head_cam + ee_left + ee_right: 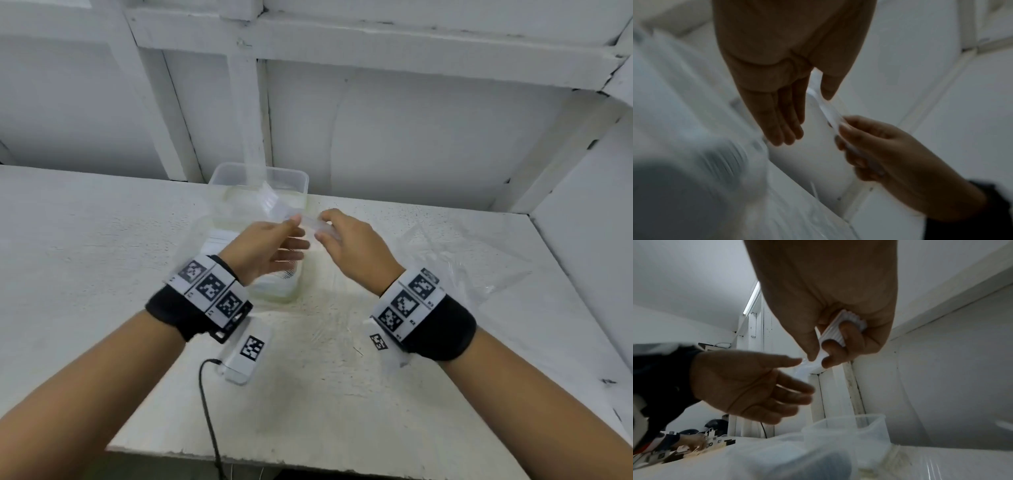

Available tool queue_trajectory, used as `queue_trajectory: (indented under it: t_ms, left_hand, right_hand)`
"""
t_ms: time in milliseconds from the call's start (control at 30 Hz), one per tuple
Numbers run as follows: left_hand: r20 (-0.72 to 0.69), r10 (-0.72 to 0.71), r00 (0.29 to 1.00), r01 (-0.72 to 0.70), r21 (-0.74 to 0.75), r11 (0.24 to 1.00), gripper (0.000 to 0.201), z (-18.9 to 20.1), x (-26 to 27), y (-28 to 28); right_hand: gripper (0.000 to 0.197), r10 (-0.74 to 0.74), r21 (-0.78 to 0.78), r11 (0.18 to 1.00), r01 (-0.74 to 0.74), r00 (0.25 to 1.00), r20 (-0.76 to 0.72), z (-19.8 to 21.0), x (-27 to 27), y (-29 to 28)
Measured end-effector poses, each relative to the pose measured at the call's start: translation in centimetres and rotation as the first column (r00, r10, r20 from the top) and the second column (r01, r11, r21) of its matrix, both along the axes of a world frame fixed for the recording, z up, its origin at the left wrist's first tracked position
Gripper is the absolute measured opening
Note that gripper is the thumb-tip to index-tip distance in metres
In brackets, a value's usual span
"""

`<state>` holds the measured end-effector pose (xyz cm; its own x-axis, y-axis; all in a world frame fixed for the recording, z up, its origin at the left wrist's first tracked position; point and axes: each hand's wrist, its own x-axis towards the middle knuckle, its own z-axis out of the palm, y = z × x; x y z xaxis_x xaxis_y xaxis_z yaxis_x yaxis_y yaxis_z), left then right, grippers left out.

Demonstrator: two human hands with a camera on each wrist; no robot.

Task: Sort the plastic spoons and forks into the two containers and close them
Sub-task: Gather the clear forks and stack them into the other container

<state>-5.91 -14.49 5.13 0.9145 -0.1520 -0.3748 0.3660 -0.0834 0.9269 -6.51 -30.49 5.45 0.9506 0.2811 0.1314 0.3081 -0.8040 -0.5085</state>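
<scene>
Cutlery (835, 331), a nested white stack with ribbed handle ends, is being gripped in the right hand (356, 246), fingers and thumb curling round it above the middle of the table (85, 257). The left hand (265, 248) is reaching in with fingers straight and relaxed, its thumb tip touching the stack's free end; it is gripping nothing. Whether these are spoons or forks cannot be told. One clear container (260, 181) is standing open at the table's far edge; a second (274, 284) is sitting nearer, under the left wrist. Judgement: the right hand should be keeping the stack steady while the left is peeling off one piece and checking its head before dropping it.
</scene>
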Motion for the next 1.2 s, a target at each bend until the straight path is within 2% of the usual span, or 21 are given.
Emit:
queue_trajectory:
  t_ms: [100,200,333,467,567,700,1033,1200]
  left_hand:
    - [0.097,-0.013,0.995,-0.009,0.225,0.974,0.028,2.0,2.7,4.5]
    - [0.126,-0.003,0.992,-0.049,0.412,0.91,0.026,3.0,6.1,8.8]
    - [0.151,0.06,0.987,-0.14,0.606,0.783,0.024,1.8,10.2,12.8]
    - [0.112,0.068,0.991,-0.129,0.726,0.675,0.028,-0.1,12.5,14.7]
    - [0.051,0.035,0.998,-0.061,0.75,0.658,0.031,-1.5,13.4,15.1]
    - [0.0,-0.006,1.0,0.004,0.724,0.69,0.031,-2.7,14.2,14.7]
    - [0.002,0.018,1.0,-0.015,0.676,0.737,0.02,-3.5,15.4,15.1]
    - [-0.002,0.027,1.0,-0.02,0.639,0.769,0.017,-3.8,15.6,15.3]
  right_hand:
    - [0.035,0.003,-0.011,1.0,-0.003,1.0,-0.002,1.9,3.5,0.3]
    - [0.033,0.014,-0.105,0.994,-0.014,1.0,0.005,2.9,7.6,1.5]
    - [0.028,0.032,-0.23,0.972,-0.037,0.999,-0.026,2.4,12.7,4.0]
    - [0.03,0.056,-0.315,0.945,-0.093,0.991,-0.125,0.2,16.3,6.9]
    - [0.032,0.055,-0.354,0.928,-0.114,0.983,-0.175,-1.8,17.9,8.3]
    - [0.028,0.046,-0.439,0.889,-0.128,0.98,-0.192,-3.9,19.6,9.2]
    - [0.034,0.062,-0.465,0.861,-0.206,0.95,-0.306,-6.7,21.3,10.6]
    - [0.047,0.082,-0.458,0.854,-0.248,0.932,-0.353,-6.8,21.4,10.8]
